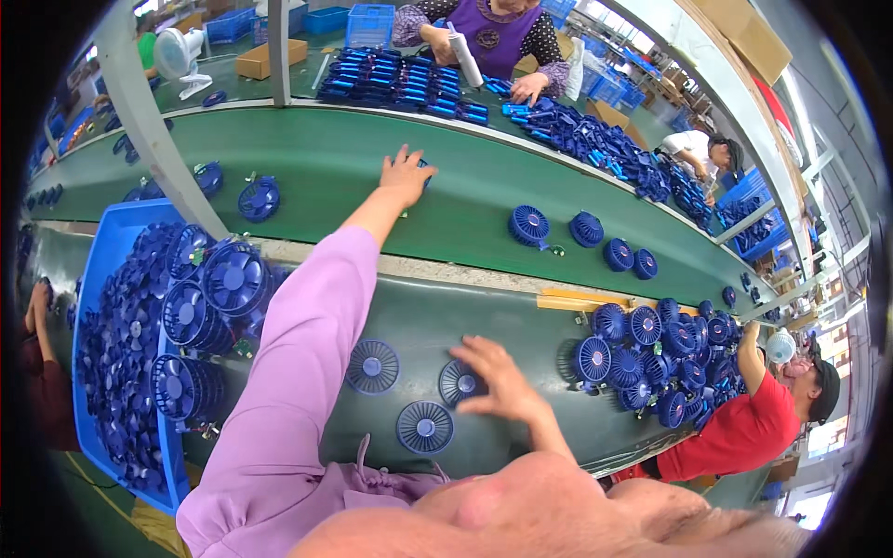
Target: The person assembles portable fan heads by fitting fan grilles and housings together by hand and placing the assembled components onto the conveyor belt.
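Observation:
My left hand point(406, 179), at the end of a lilac sleeve, reaches out over the green conveyor belt point(326, 149). Its fingers curve over a small blue fan housing point(426, 174), most of which they hide. My right hand point(504, 383) hovers at the bench with fingers spread, holding nothing. Close to its fingertips lies a round blue fan grille point(456, 382), partly covered by the hand. Two more grilles, one to its left point(373, 366) and one nearer me point(425, 427), lie flat on the dark bench point(502, 312).
A blue bin point(93, 270) of fan blades stands left, with stacked fan housings point(191, 316) at its side. More housings are heaped right point(651, 353), beside a co-worker in red point(735, 428). Across the belt, a person in purple point(493, 42) handles blue parts. A metal post point(158, 130) rises left.

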`<state>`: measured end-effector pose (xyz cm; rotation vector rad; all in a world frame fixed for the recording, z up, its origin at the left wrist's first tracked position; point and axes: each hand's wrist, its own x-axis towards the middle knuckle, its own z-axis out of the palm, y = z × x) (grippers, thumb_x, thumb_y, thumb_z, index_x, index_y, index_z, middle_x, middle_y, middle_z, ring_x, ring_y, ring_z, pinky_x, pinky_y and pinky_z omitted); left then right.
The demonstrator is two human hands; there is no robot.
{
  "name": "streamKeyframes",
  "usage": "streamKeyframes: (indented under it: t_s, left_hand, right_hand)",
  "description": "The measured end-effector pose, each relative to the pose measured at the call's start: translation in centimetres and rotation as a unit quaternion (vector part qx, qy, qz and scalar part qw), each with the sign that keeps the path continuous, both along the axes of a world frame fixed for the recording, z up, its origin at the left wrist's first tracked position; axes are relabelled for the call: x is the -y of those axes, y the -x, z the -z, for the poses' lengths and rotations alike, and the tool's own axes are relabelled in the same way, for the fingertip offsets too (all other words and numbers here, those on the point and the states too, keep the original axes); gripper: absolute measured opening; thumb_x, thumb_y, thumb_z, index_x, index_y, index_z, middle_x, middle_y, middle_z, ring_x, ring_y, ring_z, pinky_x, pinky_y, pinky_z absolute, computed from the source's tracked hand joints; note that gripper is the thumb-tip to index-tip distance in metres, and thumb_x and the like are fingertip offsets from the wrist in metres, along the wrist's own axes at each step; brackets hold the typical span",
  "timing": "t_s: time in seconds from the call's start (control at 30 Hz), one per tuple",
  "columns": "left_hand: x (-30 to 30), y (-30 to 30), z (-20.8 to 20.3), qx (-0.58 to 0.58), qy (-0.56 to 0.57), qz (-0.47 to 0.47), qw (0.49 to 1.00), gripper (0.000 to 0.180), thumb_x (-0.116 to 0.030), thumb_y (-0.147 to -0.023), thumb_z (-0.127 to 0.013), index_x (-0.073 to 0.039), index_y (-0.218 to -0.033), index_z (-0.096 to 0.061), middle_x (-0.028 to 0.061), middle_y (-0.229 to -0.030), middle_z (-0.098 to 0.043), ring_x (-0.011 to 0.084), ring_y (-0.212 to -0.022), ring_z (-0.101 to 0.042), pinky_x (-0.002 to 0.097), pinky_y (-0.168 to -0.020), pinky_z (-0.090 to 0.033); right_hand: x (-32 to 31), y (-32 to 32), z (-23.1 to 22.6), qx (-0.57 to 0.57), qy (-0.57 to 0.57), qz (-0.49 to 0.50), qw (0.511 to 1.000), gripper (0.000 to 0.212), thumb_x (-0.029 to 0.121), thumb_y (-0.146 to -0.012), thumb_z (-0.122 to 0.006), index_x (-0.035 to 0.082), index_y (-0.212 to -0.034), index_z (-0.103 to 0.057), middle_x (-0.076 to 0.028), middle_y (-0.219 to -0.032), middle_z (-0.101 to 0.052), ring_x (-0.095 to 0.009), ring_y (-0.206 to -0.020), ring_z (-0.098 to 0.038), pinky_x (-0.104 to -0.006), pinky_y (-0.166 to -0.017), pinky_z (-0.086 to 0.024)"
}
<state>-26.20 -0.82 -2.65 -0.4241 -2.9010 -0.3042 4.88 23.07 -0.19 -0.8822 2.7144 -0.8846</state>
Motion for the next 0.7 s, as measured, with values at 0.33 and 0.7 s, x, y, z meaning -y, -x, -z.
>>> streamKeyframes:
  t_s: [0.33, 0.7]
  left_hand:
    - [-0.4, 0.3, -0.8, -0.035, 0.172, 0.083, 0.981, 0.040, -0.015, -0.090, -0.052, -0.029, -0.127, -0.053, 0.0080, -0.128, -0.051, 0.0323, -0.129, -0.040, 0.0614, -0.107, -0.027]
    - [-0.4, -7.5, 0.3, -0.035, -0.207, -0.109, 0.972, 0.021, -0.019, -0.088, -0.058, -0.011, -0.107, -0.056, 0.0166, -0.085, -0.067, 0.0379, -0.085, -0.065, 0.0484, -0.074, -0.050]
  right_hand:
    - [0.1, -0.5, -0.2, -0.019, -0.024, 0.027, 0.999, 0.079, 0.027, -0.069, -0.080, 0.014, -0.138, -0.046, -0.017, -0.144, -0.039, -0.037, -0.127, -0.041, -0.0461, -0.106, -0.034]
    - [2.6, 6.6, 0.7, 0.266, 0.564, 0.139, 0.770, 0.044, 0.023, -0.094, -0.057, 0.001, -0.130, -0.047, -0.011, -0.120, -0.057, -0.022, -0.107, -0.060, -0.0424, -0.084, -0.057]
